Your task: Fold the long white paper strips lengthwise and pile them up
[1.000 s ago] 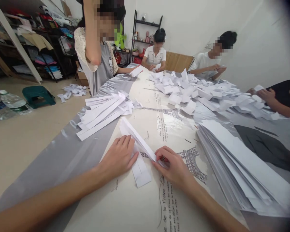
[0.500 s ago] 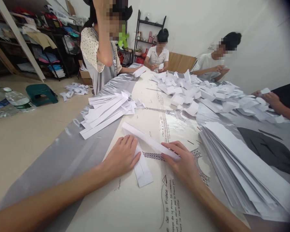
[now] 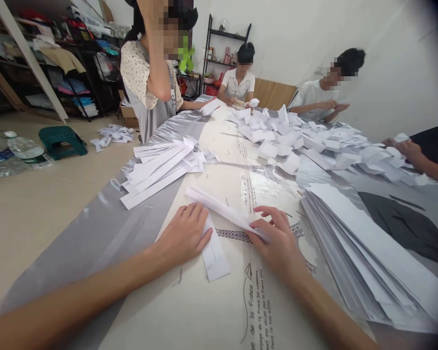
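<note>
A long white paper strip (image 3: 222, 209) lies slantwise with a folded crease along it, crossing the upper part of a second strip. My right hand (image 3: 272, 231) pinches its near right end between thumb and index finger, the other fingers raised. My left hand (image 3: 188, 231) rests on the paper with its fingers close together, the thumb pressing on the second white strip (image 3: 216, 260), whose lower end points toward me. Under both lies the printed table cover (image 3: 190, 301) with tower drawings.
Narrow strips (image 3: 164, 167) are piled at the left, long sheets (image 3: 372, 257) at the right. Folded papers (image 3: 314, 141) spread behind. Several people sit or stand around the table, one person's hand (image 3: 410, 148) at the right edge. A green stool (image 3: 63, 142) stands on the floor.
My right hand's fingers have lifted and curled, and the slanted strip looks narrower, more folded over. My left hand has hardly moved. The far person's hands and paper have shifted.
</note>
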The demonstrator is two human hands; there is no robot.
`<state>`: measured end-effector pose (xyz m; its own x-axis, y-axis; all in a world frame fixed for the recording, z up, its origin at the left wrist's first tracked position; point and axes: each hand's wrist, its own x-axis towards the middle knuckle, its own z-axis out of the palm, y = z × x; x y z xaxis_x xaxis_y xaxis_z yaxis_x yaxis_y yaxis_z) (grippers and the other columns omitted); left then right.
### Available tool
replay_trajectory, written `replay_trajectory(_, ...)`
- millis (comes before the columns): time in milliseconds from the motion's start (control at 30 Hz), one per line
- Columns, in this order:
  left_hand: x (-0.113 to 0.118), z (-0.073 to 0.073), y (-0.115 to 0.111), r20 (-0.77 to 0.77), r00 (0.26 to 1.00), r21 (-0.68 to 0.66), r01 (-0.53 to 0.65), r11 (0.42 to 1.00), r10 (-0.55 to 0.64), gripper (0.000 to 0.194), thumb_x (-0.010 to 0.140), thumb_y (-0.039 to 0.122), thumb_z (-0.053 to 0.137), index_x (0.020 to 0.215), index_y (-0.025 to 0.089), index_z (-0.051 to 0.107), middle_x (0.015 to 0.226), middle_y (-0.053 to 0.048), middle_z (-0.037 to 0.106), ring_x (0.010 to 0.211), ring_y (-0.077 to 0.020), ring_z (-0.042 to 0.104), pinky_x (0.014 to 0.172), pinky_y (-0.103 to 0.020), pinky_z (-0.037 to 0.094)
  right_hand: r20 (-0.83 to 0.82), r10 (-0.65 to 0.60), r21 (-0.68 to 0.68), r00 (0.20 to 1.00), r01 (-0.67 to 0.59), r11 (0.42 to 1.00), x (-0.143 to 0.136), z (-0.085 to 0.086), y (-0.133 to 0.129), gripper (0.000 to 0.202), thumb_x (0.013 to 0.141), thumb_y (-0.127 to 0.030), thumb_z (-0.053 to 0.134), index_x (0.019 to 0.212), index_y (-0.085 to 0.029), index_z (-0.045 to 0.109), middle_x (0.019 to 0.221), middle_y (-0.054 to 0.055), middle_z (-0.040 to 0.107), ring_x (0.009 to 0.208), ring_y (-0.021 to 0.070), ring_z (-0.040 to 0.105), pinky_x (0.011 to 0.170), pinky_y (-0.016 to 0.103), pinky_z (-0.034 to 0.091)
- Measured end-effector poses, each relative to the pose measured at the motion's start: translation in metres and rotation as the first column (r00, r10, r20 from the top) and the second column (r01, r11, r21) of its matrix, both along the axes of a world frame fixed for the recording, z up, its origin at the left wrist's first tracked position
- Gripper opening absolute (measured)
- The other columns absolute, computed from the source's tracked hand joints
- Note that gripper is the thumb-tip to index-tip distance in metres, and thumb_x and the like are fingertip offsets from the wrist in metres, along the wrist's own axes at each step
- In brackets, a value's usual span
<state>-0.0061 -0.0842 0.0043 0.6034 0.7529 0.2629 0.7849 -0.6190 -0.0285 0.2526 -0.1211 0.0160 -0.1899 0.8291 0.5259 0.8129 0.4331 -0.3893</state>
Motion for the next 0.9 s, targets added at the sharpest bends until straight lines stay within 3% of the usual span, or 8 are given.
replay_trajectory(67, 0.000, 0.000, 0.001, 0.003, 1.000, -0.003, 0.002, 1.000, -0.002, 0.039, 0.105, 0.039, 0.035, 0.119, 0.010, 0.056, 0.121, -0.019, 0.060, 0.113, -0.0334, 0.057, 0.095, -0.048, 0.047, -0.022, 0.015, -0.010, 1.000, -0.016, 1.000, 0.002, 0.004, -0.002, 0.016, 0.095, -0.025, 0.058, 0.080, -0.022, 0.062, 0.106, 0.009, 0.066, 0.086, 0.0234, 0.061, 0.071, 0.039, 0.052)
replay_trajectory(133, -0.001, -0.001, 0.001, 0.022, 1.000, -0.010, 0.004, 1.000, -0.004, 0.037, 0.105, 0.038, 0.036, 0.117, 0.010, 0.056, 0.118, -0.018, 0.061, 0.112, -0.0334, 0.057, 0.095, -0.048, 0.048, -0.138, 0.003, -0.164, 0.990, -0.026, 0.986, 0.002, 0.010, -0.004, 0.020, 0.096, -0.031, 0.059, 0.079, -0.023, 0.060, 0.090, 0.006, 0.067, 0.072, 0.0192, 0.060, 0.063, 0.034, 0.049)
replay_trajectory(200, -0.001, -0.002, 0.002, 0.056, 0.998, -0.017, 0.006, 1.000, -0.005, 0.034, 0.104, 0.038, 0.037, 0.117, 0.012, 0.055, 0.117, -0.017, 0.061, 0.110, -0.0326, 0.058, 0.094, -0.048, 0.048, -0.310, -0.074, -0.409, 0.948, -0.063, 0.910, 0.000, 0.015, -0.006, 0.022, 0.095, -0.041, 0.062, 0.082, -0.023, 0.061, 0.083, 0.003, 0.068, 0.066, 0.0183, 0.062, 0.055, 0.031, 0.047)
replay_trajectory(300, -0.003, -0.005, 0.004, 0.119, 0.993, 0.022, 0.016, 1.000, -0.018, 0.035, 0.103, 0.038, 0.041, 0.124, 0.011, 0.049, 0.130, -0.021, 0.056, 0.115, -0.0339, 0.058, 0.093, -0.048, 0.049, -0.466, -0.218, -0.635, 0.858, -0.152, 0.758, -0.007, 0.015, -0.005, 0.037, 0.087, -0.049, 0.070, 0.114, -0.026, 0.062, 0.085, 0.000, 0.071, 0.062, 0.0189, 0.066, 0.052, 0.030, 0.050)
replay_trajectory(400, -0.003, -0.006, 0.004, 0.144, 0.989, 0.078, 0.023, 0.997, -0.034, 0.040, 0.101, 0.036, 0.045, 0.131, 0.009, 0.044, 0.143, -0.026, 0.047, 0.123, -0.0369, 0.054, 0.095, -0.048, 0.049, -0.411, -0.233, -0.622, 0.881, -0.084, 0.779, -0.013, 0.008, -0.003, 0.058, 0.084, -0.046, 0.071, 0.138, -0.031, 0.055, 0.095, 0.001, 0.072, 0.067, 0.0185, 0.066, 0.061, 0.033, 0.054)
replay_trajectory(600, 0.000, -0.005, 0.004, 0.093, 0.995, 0.040, 0.019, 0.999, -0.022, 0.032, 0.103, 0.033, 0.043, 0.126, 0.011, 0.050, 0.128, -0.019, 0.057, 0.112, -0.0333, 0.059, 0.091, -0.047, 0.051, -0.362, -0.144, -0.522, 0.921, -0.072, 0.850, -0.017, -0.003, -0.005, 0.036, 0.088, -0.039, 0.066, 0.122, -0.030, 0.074, 0.125, 0.005, 0.073, 0.112, 0.0276, 0.066, 0.092, 0.041, 0.054)
replay_trajectory(733, -0.001, -0.008, 0.007, 0.083, 0.996, -0.002, 0.030, 1.000, -0.029, 0.028, 0.104, 0.036, 0.042, 0.109, 0.013, 0.058, 0.109, -0.014, 0.063, 0.102, -0.0308, 0.061, 0.088, -0.046, 0.052, -0.350, -0.186, -0.553, 0.918, -0.042, 0.832, -0.018, 0.000, -0.006, 0.036, 0.089, -0.043, 0.065, 0.121, -0.028, 0.075, 0.123, 0.005, 0.074, 0.105, 0.0267, 0.068, 0.086, 0.040, 0.055)
replay_trajectory(900, -0.002, -0.007, 0.009, 0.157, 0.980, 0.026, 0.122, 0.992, -0.124, 0.033, 0.105, 0.032, 0.043, 0.127, 0.011, 0.056, 0.129, -0.017, 0.061, 0.121, -0.0321, 0.057, 0.103, -0.049, 0.047, -0.336, -0.117, -0.548, 0.934, -0.093, 0.832, -0.020, 0.002, -0.008, 0.041, 0.099, -0.050, 0.051, 0.121, -0.025, 0.076, 0.100, 0.007, 0.074, 0.081, 0.0219, 0.065, 0.071, 0.036, 0.052)
